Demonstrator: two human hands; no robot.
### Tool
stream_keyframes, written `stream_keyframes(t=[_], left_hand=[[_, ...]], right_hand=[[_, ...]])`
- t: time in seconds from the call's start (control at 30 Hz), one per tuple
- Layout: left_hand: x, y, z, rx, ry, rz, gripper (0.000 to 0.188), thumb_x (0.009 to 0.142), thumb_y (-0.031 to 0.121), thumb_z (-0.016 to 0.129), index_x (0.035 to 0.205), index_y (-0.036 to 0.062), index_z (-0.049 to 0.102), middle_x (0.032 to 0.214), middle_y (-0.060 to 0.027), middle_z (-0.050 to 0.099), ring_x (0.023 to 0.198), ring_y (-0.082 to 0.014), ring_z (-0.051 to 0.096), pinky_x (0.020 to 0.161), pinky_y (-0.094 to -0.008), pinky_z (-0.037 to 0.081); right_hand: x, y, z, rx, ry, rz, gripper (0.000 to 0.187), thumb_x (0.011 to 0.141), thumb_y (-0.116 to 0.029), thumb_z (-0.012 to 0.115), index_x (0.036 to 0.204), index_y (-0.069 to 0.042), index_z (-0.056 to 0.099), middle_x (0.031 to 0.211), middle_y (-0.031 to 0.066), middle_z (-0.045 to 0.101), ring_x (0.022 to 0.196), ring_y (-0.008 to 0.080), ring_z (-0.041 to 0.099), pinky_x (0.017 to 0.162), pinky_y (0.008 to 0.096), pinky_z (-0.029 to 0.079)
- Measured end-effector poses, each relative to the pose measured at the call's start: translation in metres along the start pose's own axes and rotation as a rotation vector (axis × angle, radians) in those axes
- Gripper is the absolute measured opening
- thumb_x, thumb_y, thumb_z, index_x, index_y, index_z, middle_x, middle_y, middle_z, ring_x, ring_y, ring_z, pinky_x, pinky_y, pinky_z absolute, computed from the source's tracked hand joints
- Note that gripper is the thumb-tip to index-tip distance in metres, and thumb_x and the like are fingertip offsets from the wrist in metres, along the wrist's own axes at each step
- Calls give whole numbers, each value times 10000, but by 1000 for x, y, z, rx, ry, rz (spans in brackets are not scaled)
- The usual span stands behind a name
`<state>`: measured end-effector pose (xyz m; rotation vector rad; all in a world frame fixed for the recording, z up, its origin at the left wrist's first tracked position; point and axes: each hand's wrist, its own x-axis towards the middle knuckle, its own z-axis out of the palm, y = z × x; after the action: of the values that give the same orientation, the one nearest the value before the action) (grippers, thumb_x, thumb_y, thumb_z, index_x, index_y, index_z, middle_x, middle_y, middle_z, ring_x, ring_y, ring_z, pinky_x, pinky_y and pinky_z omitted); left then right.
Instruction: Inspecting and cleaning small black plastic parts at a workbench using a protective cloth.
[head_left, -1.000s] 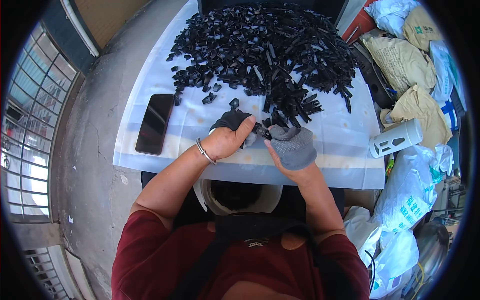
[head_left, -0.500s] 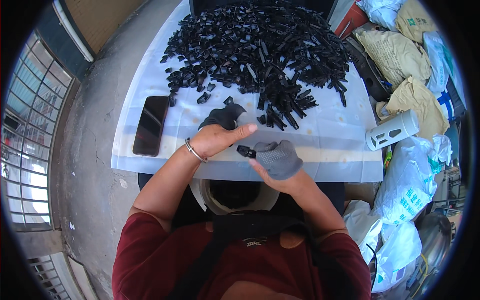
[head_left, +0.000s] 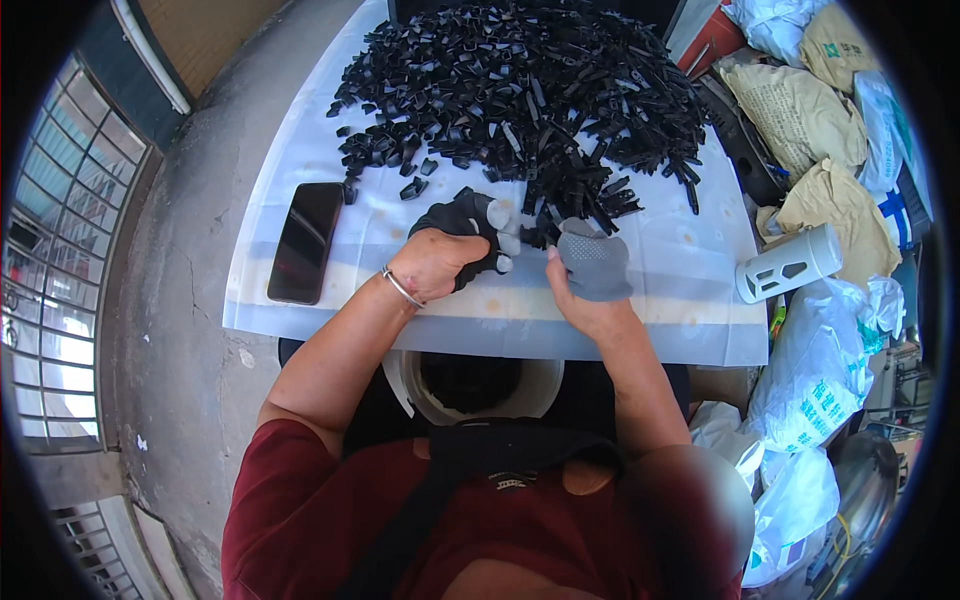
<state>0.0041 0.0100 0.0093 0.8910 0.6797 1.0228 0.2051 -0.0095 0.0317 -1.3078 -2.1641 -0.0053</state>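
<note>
- Big heap of small, angular black plastic pieces (head_left: 500, 75) sat at 12 o'clock from both hands.
- Left hand (head_left: 450, 252), in a black-and-grey fabric glove: half curled, couldn't tell if it held anything.
- Right hand (head_left: 592, 265), dotted grey fabric glove: mostly closed, a dark plastic piece (head_left: 540, 237) at its 10 o'clock; grip hidden.
- Pieces looked light, stiff, maybe slick; pinching mid-length seemed best.

A makeshift workshop: small black parts (head_left: 480, 100) heaped across the worktop (head_left: 685, 285), filled sacks (head_left: 795, 115) right, concrete floor (head_left: 210, 220) left.
</note>
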Motion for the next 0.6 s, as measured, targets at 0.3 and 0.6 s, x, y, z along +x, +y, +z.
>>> stream_keyframes(t=[0.3,0.6], left_hand=[[-11,-17,29,-283,164,-125,231,816,15,555,987,-141,555,1027,-133,599,967,-201,565,855,-278,441],[-15,-2,28,447,-5,56,325,902,293,473,1008,9,591,890,-34,604,783,-110,525,716,-247,429]], right_hand=[[0,-30,-1,-271,109,-350,161,645,-139,679,773,-69,612,820,54,610,606,204,570,524,320,412],[-7,-29,1,196,41,-138,207,766,-196,602,900,-39,584,786,81,592,698,266,555,592,366,414]])
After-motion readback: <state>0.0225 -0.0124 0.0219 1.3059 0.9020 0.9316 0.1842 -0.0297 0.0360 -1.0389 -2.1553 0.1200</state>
